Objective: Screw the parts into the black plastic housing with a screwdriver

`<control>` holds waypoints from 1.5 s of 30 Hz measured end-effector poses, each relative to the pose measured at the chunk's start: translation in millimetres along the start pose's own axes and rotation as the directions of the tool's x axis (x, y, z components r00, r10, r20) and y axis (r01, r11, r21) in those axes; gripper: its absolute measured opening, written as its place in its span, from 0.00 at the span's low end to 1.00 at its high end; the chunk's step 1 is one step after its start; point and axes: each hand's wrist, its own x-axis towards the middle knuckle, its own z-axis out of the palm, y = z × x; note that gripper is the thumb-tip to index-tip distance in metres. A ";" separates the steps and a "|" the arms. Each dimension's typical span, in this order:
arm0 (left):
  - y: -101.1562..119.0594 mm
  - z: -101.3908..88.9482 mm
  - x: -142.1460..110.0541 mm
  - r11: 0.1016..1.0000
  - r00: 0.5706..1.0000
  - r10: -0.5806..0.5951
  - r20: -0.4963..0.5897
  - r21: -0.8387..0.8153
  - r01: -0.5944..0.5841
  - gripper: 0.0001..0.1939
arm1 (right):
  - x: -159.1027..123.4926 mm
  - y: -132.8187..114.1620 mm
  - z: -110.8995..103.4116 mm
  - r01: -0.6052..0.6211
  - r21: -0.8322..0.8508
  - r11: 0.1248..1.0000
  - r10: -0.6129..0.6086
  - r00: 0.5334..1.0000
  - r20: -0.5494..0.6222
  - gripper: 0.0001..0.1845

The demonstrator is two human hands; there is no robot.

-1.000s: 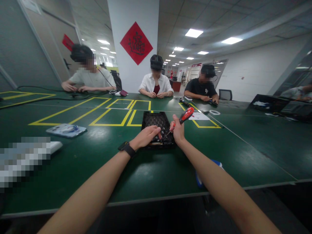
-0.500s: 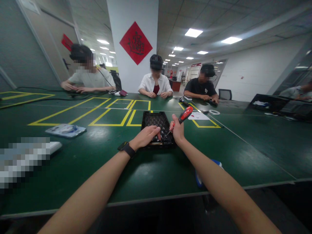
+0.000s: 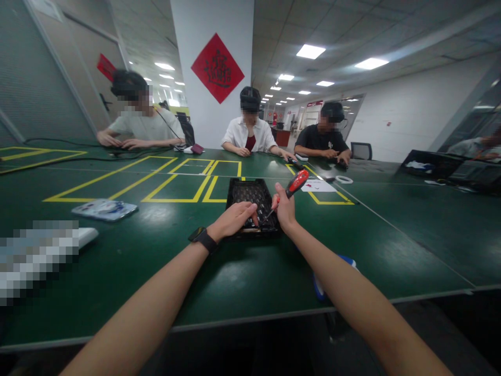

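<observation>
The right hand [image 3: 285, 210] grips a red-and-black screwdriver [image 3: 297, 183] angled into the black tray [image 3: 250, 192] on the table [image 3: 148, 266]; the left hand [image 3: 235, 219] touches the tray, its grip unclear; black characters mark a red diamond sign [image 3: 218, 68]

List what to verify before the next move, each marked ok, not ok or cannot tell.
1. Right hand grips the screwdriver: ok.
2. Left hand is at the black tray: ok.
3. Screwdriver tip is seated in a screw: cannot tell, too small.
4. Tray lies wholly on the table: ok.
5. Phone is apart from the tray: ok.
6. Blue-and-white item is in full view: not ok, right forearm partly hides it.
</observation>
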 end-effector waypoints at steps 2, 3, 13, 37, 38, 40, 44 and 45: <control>0.6 -0.1 0.2 1.000 1.000 -0.008 0.008 0.002 0.008 0.35 | -0.4 0.0 0.1 0.003 -0.008 1.000 -0.003 1.000 0.004 0.31; 0.8 -0.1 0.4 1.000 1.000 -0.009 0.012 0.003 0.009 0.35 | -0.6 0.1 0.3 0.008 -0.012 1.000 -0.008 1.000 0.002 0.31; -0.1 -0.7 0.6 1.000 1.000 -0.002 0.027 0.024 0.001 0.36 | 0.5 2.2 1.0 0.006 -0.009 1.000 -0.006 1.000 -0.018 0.32; 15.0 14.9 3.6 0.957 0.997 0.035 -0.063 0.289 -0.016 0.12 | -3.0 -7.1 2.2 0.100 -0.001 0.995 -0.100 0.992 -0.073 0.27; 13.6 15.5 3.5 0.971 0.997 0.026 -0.066 0.239 -0.009 0.11 | -2.6 -9.0 2.8 0.112 0.013 0.994 -0.111 0.991 -0.071 0.25; 10.6 15.9 3.4 0.991 0.998 0.016 -0.063 0.133 -0.008 0.12 | -1.3 -12.5 4.7 0.127 0.099 0.987 -0.124 0.992 -0.030 0.19; 8.1 17.5 3.6 1.000 0.999 0.002 -0.039 -0.001 -0.002 0.12 | -1.9 -15.1 11.3 -0.022 0.390 0.921 -0.058 0.980 0.190 0.13; 7.8 18.5 3.7 1.000 0.999 0.003 -0.035 -0.021 -0.004 0.12 | -3.1 -14.9 13.1 -0.067 0.445 0.893 -0.043 0.971 0.233 0.13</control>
